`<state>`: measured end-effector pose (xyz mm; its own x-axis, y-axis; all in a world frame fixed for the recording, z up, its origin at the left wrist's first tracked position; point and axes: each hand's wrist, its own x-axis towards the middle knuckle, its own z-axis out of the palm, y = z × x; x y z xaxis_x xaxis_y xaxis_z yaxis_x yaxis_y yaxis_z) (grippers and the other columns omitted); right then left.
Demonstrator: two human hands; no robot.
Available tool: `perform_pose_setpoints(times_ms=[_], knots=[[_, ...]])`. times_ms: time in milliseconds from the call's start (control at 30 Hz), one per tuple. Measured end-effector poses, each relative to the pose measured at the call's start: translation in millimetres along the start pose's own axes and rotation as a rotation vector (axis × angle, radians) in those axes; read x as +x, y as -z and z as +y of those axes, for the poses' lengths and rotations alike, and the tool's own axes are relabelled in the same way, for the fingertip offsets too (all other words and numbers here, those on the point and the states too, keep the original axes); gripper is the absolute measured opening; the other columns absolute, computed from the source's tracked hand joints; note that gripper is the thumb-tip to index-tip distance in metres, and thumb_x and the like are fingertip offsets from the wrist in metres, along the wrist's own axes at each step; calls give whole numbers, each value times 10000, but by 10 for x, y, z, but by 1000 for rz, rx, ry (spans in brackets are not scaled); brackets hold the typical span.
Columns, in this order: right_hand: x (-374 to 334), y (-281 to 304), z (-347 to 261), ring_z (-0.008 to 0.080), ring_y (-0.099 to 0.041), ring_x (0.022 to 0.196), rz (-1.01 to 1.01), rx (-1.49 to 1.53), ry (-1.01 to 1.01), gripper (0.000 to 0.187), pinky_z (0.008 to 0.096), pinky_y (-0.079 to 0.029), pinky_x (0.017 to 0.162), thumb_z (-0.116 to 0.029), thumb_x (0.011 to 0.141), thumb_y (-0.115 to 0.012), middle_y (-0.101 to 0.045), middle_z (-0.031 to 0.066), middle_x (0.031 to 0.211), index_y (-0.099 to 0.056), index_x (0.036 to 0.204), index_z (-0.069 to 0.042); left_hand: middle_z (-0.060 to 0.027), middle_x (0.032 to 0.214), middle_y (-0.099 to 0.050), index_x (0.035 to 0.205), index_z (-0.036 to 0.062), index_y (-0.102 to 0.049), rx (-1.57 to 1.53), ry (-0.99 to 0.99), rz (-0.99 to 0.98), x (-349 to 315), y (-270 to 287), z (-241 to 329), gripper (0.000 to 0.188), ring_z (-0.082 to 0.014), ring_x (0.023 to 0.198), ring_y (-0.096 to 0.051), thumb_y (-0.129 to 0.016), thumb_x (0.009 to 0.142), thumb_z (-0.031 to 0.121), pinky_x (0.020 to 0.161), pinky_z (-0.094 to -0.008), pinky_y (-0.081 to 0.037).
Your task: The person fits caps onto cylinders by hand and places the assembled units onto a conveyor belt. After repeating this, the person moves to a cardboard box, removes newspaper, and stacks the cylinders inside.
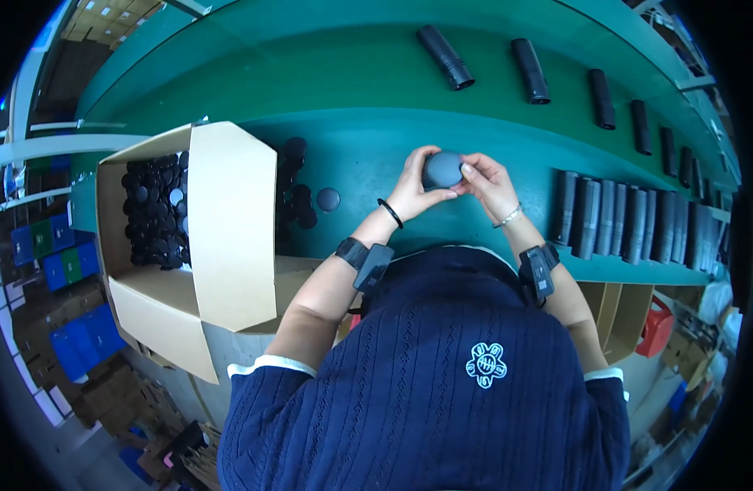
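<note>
Both hands are closed around a dark round cap [442, 169], held over the green table in front of my chest. My left hand [415, 185] wraps its left side, thumb along the near edge. From the right, my right hand [488, 182] pinches the rim, its thumb on the top face. A ribbed side shows at the left; whether a tube sits beneath the cap is hidden. A loose black cap [328, 200] lies flat on the table left of my left hand. Beside it, several more black caps [301, 200] are heaped against a carton.
An open cardboard box [233, 225] full of black caps stands at the left, flaps spread. Several black tubes [586, 218] stand in a row at the right. More dark tubes [529, 72] lie spaced along the green strip [343, 69] at the back. A red plastic object [656, 326] is lower right.
</note>
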<state>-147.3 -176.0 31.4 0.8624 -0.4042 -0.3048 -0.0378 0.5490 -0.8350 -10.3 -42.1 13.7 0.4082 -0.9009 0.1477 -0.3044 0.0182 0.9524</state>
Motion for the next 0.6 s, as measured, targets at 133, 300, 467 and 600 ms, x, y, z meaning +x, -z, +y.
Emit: perform_pose_setpoints(times_ms=[133,300,467,600], knots=[[59,-2,-151,94,-536,743,16,-94,-37,261,223,-429,637,-253,961,-504,-569,20,845,-585,1046,-20,-100,1186,-524,1278,29,-399,-412,199,-159,74,149,-6,749,-220,1138,-508,-804,706,293,975,-375,-399],[-160,99,-253,90,-492,714,130,-182,-3,242,224,-379,620,-182,950,-505,-532,2,812,-581,1113,-19,-140,1136,-561,1240,37,-439,-1215,437,-311,203,302,9,568,-292,1093,-551,-678,821,338,929,-415,-447],[-741,370,-53,97,-480,695,327,-151,-7,207,225,-366,609,-147,928,-526,-517,0,776,-594,1074,-15,-208,1054,-581,1187,12,-465,-1383,374,-471,480,458,-262,556,-349,982,-603,-667,756,301,866,-481,-491],[-1075,482,93,75,-485,699,441,-57,7,190,216,-382,620,-141,920,-543,-540,-10,775,-609,1065,-37,-209,1039,-590,1108,-22,-522,-1517,296,-806,732,399,-3,487,-340,932,-624,-653,727,251,854,-460,-513]])
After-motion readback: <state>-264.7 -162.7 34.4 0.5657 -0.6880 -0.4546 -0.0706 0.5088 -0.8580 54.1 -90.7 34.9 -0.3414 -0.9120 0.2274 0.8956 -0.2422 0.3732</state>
